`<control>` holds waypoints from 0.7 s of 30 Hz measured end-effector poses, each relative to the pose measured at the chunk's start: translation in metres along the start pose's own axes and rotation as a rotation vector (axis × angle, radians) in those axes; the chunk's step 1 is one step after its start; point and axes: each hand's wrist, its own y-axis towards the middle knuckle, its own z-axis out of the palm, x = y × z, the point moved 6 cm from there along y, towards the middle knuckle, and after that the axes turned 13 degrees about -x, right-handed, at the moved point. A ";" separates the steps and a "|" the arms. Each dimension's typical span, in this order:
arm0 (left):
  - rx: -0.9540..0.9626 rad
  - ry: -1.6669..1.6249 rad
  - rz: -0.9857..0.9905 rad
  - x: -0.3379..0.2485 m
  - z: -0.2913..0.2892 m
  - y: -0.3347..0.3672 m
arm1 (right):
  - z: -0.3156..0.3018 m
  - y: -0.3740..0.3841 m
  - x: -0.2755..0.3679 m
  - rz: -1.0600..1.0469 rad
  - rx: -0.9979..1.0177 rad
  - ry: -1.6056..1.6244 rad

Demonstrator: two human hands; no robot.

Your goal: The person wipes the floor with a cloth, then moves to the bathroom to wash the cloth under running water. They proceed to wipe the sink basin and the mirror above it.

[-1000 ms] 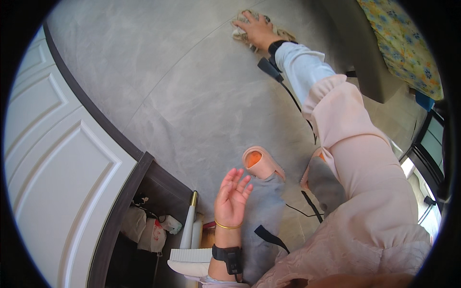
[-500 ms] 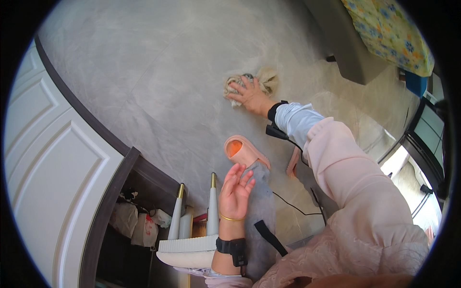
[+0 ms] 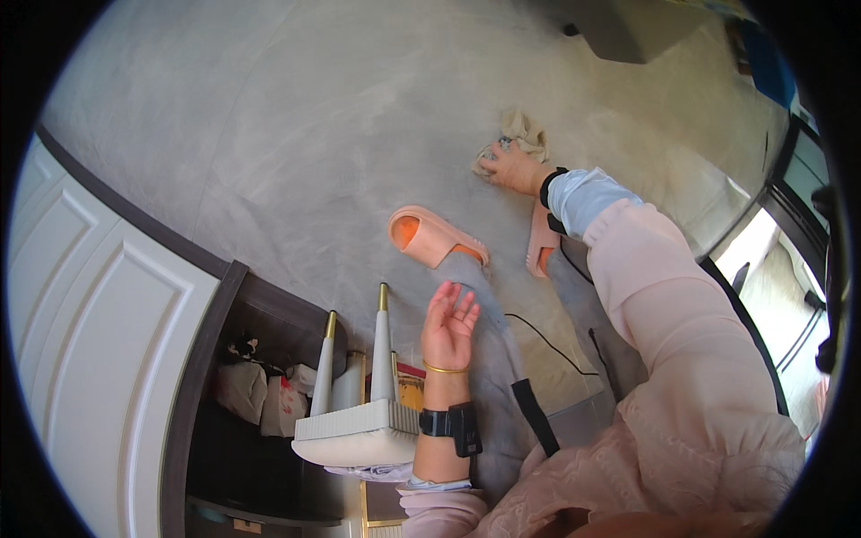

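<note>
Out ahead on the grey floor (image 3: 296, 134), my right hand (image 3: 514, 169) presses down on a crumpled beige cloth (image 3: 523, 127). Its fingers curl over the cloth's near part, and the rest bunches up beyond the hand. My left hand (image 3: 448, 325) is raised above my leg with the palm turned up, holding nothing, its fingers loosely bent and apart. A gold bracelet and a black strapped device sit on that wrist. Pink slippers are on my feet: the left slipper (image 3: 430, 237) lies just beyond my left hand, the right slipper (image 3: 542, 240) below my right wrist.
A white stool with grey, gold-tipped legs (image 3: 383, 345) lies tipped beside my left forearm. Left of it is an open dark cabinet (image 3: 251, 457) with bags inside, then white panelled doors (image 3: 117, 296). Grey furniture (image 3: 619, 31) stands at the far right. A black cord (image 3: 552, 350) hangs near my legs.
My right hand has drawn the cloth to the right and a little nearer the slippers, its fingers now more bent. My left hand stays raised. The view has shifted, showing more of both slippers.
</note>
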 end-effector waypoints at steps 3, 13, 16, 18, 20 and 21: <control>-0.021 0.017 -0.011 0.019 0.000 -0.001 | 0.007 -0.034 -0.027 0.208 0.050 0.040; 0.039 0.147 -0.110 0.090 0.017 -0.036 | -0.036 -0.215 -0.131 0.862 -0.175 0.479; 0.041 0.203 -0.115 0.096 0.021 -0.041 | -0.043 -0.213 -0.139 0.890 -0.252 0.525; -0.020 0.272 -0.124 0.093 0.020 -0.038 | -0.041 -0.189 -0.152 0.928 -0.362 0.580; 0.025 0.294 -0.067 0.079 0.028 -0.031 | -0.036 -0.151 -0.171 0.926 -0.480 0.510; 0.020 0.312 -0.035 0.071 0.028 -0.030 | -0.037 -0.133 -0.183 0.906 -0.577 0.505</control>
